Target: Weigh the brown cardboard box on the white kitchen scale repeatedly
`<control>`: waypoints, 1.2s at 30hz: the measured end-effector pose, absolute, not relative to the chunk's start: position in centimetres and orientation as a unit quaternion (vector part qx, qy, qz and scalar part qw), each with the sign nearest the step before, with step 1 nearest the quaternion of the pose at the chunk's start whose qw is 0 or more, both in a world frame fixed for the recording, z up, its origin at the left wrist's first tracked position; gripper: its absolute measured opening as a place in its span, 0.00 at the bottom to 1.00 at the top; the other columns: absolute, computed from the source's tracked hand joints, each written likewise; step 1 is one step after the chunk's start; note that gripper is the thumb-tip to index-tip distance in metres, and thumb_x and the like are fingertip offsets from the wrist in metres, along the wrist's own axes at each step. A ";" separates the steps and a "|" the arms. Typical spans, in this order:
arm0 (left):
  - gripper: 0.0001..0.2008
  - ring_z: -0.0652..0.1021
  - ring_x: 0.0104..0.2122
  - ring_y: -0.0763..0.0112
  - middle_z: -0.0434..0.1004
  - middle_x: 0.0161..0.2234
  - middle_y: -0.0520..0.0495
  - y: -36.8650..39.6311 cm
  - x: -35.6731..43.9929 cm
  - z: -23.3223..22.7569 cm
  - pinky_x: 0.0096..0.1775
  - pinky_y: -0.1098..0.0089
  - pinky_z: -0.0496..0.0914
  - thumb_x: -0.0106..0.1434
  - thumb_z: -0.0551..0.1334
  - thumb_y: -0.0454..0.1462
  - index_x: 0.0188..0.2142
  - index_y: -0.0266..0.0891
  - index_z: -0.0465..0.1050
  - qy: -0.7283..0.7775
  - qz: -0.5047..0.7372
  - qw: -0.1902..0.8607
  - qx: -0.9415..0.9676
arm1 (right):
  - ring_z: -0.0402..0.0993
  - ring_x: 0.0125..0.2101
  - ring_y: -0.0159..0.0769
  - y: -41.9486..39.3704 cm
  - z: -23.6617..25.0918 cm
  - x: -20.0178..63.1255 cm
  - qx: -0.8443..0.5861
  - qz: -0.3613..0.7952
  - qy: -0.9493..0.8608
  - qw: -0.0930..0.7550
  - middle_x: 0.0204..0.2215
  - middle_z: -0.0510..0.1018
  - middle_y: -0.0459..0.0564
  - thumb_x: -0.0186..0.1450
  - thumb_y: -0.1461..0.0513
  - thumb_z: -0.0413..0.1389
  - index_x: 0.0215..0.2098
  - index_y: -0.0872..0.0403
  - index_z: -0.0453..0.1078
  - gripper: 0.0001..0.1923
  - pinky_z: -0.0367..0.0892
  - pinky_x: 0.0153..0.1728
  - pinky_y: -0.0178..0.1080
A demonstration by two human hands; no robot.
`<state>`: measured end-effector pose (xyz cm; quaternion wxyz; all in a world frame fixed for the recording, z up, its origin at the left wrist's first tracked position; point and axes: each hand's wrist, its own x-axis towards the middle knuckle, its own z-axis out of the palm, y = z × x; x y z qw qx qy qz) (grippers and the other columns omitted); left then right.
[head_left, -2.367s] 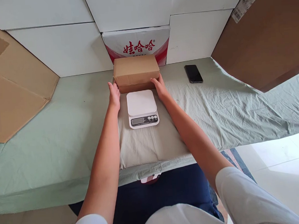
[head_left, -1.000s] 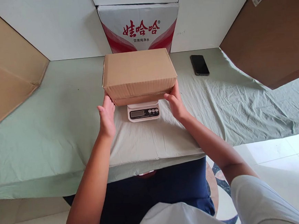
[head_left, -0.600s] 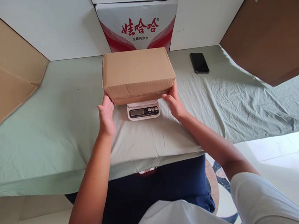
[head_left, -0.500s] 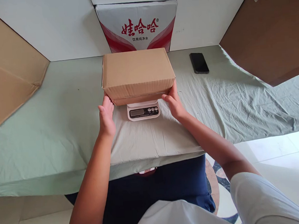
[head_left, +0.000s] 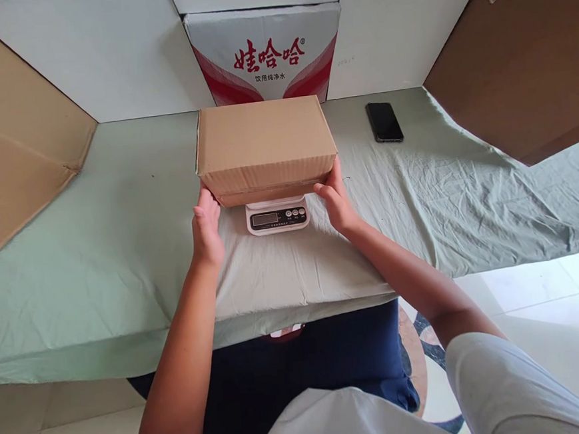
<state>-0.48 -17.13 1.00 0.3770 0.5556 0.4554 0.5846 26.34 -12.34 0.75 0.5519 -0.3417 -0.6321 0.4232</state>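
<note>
A closed brown cardboard box (head_left: 265, 132) sits over a small white digital kitchen scale (head_left: 277, 216), covering its platform. Only the scale's front panel shows, with a dark display and round buttons; no reading can be made out. At the box's lower left corner is my left hand (head_left: 207, 227), its fingers against the side and partly hidden, the thumb off the cardboard. My right hand (head_left: 337, 200) grips the opposite lower corner, thumb near the front face and fingers along the side. Between them, both hands hold the box.
A black phone (head_left: 384, 122) lies on the green cloth (head_left: 147, 255) to the right. Behind stands a white and red carton (head_left: 265, 31) with red lettering, between white panels. Large cardboard pieces flank the table at left (head_left: 17, 138) and right (head_left: 513, 65).
The box and both hands keep the same place over the scale. Only a slight shift of the camera view shows.
</note>
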 end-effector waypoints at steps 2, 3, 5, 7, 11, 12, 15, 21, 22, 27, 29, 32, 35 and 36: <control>0.47 0.60 0.76 0.52 0.66 0.73 0.44 -17.1 -0.4 1.1 0.74 0.55 0.57 0.63 0.45 0.72 0.69 0.50 0.67 0.457 0.583 0.374 0.558 | 0.47 0.77 0.52 -12.2 0.5 26.3 -0.334 0.425 -0.633 0.555 0.76 0.55 0.42 0.60 0.36 0.56 0.73 0.36 0.47 0.48 0.49 0.79 0.58; 0.48 0.61 0.75 0.52 0.66 0.73 0.44 -17.1 -0.4 1.1 0.73 0.55 0.58 0.63 0.45 0.72 0.69 0.49 0.66 0.456 0.583 0.374 0.559 | 0.47 0.77 0.52 -12.1 0.5 26.3 -0.329 0.426 -0.632 0.557 0.76 0.54 0.42 0.60 0.36 0.56 0.74 0.36 0.47 0.48 0.48 0.79 0.58; 0.48 0.61 0.75 0.52 0.65 0.73 0.44 -17.1 -0.4 1.1 0.73 0.55 0.58 0.63 0.45 0.73 0.70 0.50 0.66 0.452 0.584 0.374 0.561 | 0.47 0.77 0.52 -12.1 0.4 26.3 -0.322 0.433 -0.629 0.560 0.78 0.51 0.41 0.60 0.37 0.57 0.74 0.35 0.46 0.49 0.48 0.79 0.58; 0.47 0.59 0.76 0.53 0.63 0.74 0.46 -17.0 -0.7 1.0 0.74 0.55 0.56 0.63 0.45 0.73 0.70 0.51 0.66 0.449 0.589 0.373 0.558 | 0.46 0.77 0.53 -12.2 0.3 26.3 -0.321 0.438 -0.621 0.565 0.78 0.49 0.40 0.60 0.36 0.58 0.74 0.34 0.45 0.50 0.47 0.79 0.60; 0.43 0.53 0.78 0.57 0.55 0.77 0.54 -16.6 -1.6 0.5 0.76 0.56 0.51 0.66 0.46 0.70 0.71 0.56 0.63 0.433 0.620 0.370 0.541 | 0.39 0.80 0.53 -11.7 -0.1 26.9 -0.339 0.418 -0.595 0.598 0.79 0.45 0.34 0.61 0.36 0.56 0.73 0.29 0.43 0.47 0.42 0.78 0.66; 0.42 0.52 0.78 0.58 0.54 0.78 0.56 -16.4 -1.8 0.4 0.76 0.56 0.50 0.67 0.45 0.69 0.72 0.58 0.63 0.427 0.627 0.370 0.536 | 0.37 0.80 0.53 -11.5 -0.2 27.1 -0.345 0.409 -0.585 0.609 0.79 0.44 0.33 0.62 0.36 0.56 0.73 0.27 0.44 0.45 0.40 0.78 0.67; 0.40 0.50 0.78 0.62 0.52 0.78 0.61 -16.1 -2.3 0.2 0.76 0.58 0.50 0.68 0.44 0.69 0.71 0.61 0.63 0.422 0.640 0.374 0.522 | 0.36 0.80 0.54 -10.9 -0.6 27.9 -0.361 0.396 -0.559 0.633 0.78 0.45 0.32 0.63 0.37 0.55 0.71 0.25 0.47 0.41 0.40 0.77 0.71; 0.38 0.50 0.78 0.63 0.54 0.77 0.61 -15.7 -2.7 -0.4 0.77 0.59 0.50 0.68 0.43 0.68 0.71 0.62 0.64 0.422 0.648 0.381 0.506 | 0.39 0.80 0.53 -10.7 -1.0 28.0 -0.368 0.421 -0.527 0.640 0.77 0.49 0.36 0.64 0.39 0.55 0.70 0.28 0.52 0.39 0.43 0.77 0.70; 0.38 0.50 0.78 0.63 0.54 0.77 0.60 -15.6 -2.7 -0.5 0.77 0.59 0.50 0.69 0.44 0.68 0.71 0.61 0.64 0.421 0.649 0.381 0.506 | 0.40 0.80 0.53 -10.7 -1.1 27.9 -0.369 0.426 -0.522 0.640 0.77 0.50 0.36 0.64 0.39 0.55 0.70 0.29 0.52 0.39 0.43 0.77 0.70; 0.41 0.51 0.78 0.61 0.53 0.78 0.55 -15.4 -3.0 -1.0 0.77 0.56 0.51 0.69 0.41 0.68 0.73 0.56 0.61 0.432 0.641 0.374 0.513 | 0.43 0.79 0.53 -10.5 -1.5 27.7 -0.374 0.448 -0.496 0.643 0.76 0.54 0.38 0.62 0.40 0.57 0.69 0.30 0.53 0.39 0.42 0.77 0.70; 0.43 0.52 0.78 0.61 0.52 0.78 0.53 -15.3 -3.0 -1.0 0.76 0.56 0.51 0.68 0.39 0.68 0.73 0.54 0.60 0.442 0.632 0.369 0.519 | 0.44 0.79 0.52 -10.4 -1.7 27.7 -0.380 0.452 -0.492 0.640 0.76 0.55 0.39 0.63 0.40 0.57 0.69 0.31 0.53 0.39 0.42 0.77 0.70; 0.44 0.52 0.78 0.60 0.52 0.78 0.52 -15.3 -2.9 -0.8 0.76 0.55 0.52 0.68 0.38 0.69 0.73 0.52 0.60 0.446 0.628 0.370 0.518 | 0.46 0.79 0.51 -10.3 -2.1 27.8 -0.387 0.455 -0.500 0.627 0.76 0.55 0.39 0.64 0.41 0.55 0.70 0.31 0.52 0.39 0.44 0.77 0.69; 0.44 0.52 0.78 0.58 0.52 0.78 0.51 -15.4 -2.8 -0.7 0.76 0.54 0.51 0.68 0.40 0.68 0.73 0.52 0.61 0.439 0.633 0.378 0.513 | 0.47 0.78 0.50 -10.0 -2.6 27.9 -0.391 0.456 -0.508 0.617 0.76 0.56 0.38 0.64 0.41 0.54 0.70 0.30 0.51 0.38 0.45 0.77 0.68; 0.44 0.52 0.78 0.57 0.52 0.78 0.51 -15.4 -2.8 -0.7 0.76 0.53 0.50 0.68 0.40 0.68 0.73 0.52 0.61 0.438 0.633 0.379 0.513 | 0.47 0.78 0.50 -9.9 -2.7 27.9 -0.393 0.457 -0.507 0.616 0.76 0.56 0.39 0.64 0.41 0.54 0.70 0.30 0.50 0.38 0.45 0.77 0.67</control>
